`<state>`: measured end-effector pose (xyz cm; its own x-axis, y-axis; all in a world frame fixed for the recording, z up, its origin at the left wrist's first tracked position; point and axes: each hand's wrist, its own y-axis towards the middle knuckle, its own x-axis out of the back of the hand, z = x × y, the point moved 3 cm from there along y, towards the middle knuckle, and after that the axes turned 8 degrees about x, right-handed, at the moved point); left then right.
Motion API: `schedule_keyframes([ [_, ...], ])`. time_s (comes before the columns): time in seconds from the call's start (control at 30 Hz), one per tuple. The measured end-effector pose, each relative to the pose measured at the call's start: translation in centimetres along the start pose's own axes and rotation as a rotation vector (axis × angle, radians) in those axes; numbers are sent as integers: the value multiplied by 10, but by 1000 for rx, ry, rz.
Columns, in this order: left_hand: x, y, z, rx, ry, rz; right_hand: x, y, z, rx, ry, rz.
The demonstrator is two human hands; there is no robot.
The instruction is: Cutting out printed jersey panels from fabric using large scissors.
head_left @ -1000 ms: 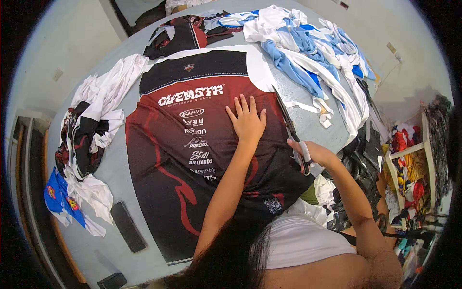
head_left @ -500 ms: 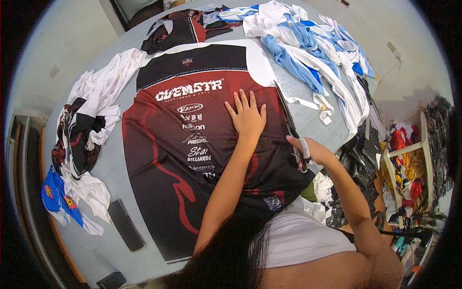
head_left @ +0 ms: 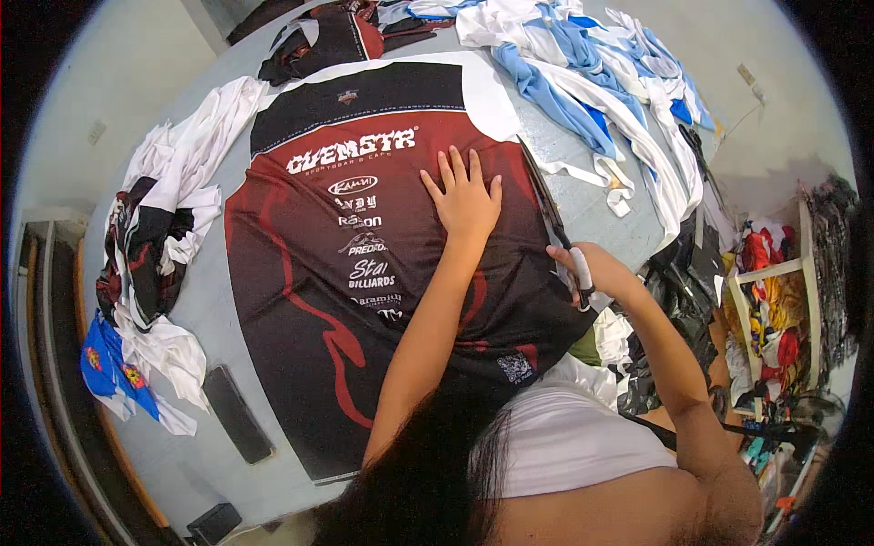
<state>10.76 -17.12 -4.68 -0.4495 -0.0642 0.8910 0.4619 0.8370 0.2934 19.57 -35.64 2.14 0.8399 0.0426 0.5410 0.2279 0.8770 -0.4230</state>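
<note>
A large black and dark red printed jersey panel [head_left: 300, 355] is spread over the table, with white logos down its middle. My left hand [head_left: 466, 207] lies flat on its upper right part, fingers spread, holding nothing. At the panel's right edge, my right hand [head_left: 608, 273] is closed around the handles of long scissors [head_left: 552, 211], one of them wrapped in white. The dark blades point away from me along the cloth's edge. Whether the blades are parted is hard to make out. White material [head_left: 492, 105] shows beyond the panel's upper right corner.
White and light blue cloth pieces [head_left: 583, 91] are heaped at the far right. More garments [head_left: 323, 41] lie at the far edge, and white cloth [head_left: 196, 136] along the left. A black phone [head_left: 238, 414] rests near left. Black plastic bags [head_left: 669, 309] and a shelf [head_left: 769, 273] stand right.
The whole view has shifted slightly. My right hand and the scissors have moved a little to the right against the cloth. My left hand stays flat in the same place on the panel.
</note>
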Motion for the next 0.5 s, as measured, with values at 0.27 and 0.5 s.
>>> schedule_keyframes([
  [0.27,15,2,17,-173,-32,1,12,-30,-42,-156,906,-55],
  [0.5,70,-7,79,-545,-113,285,40,-90,-76,-100,455,38],
])
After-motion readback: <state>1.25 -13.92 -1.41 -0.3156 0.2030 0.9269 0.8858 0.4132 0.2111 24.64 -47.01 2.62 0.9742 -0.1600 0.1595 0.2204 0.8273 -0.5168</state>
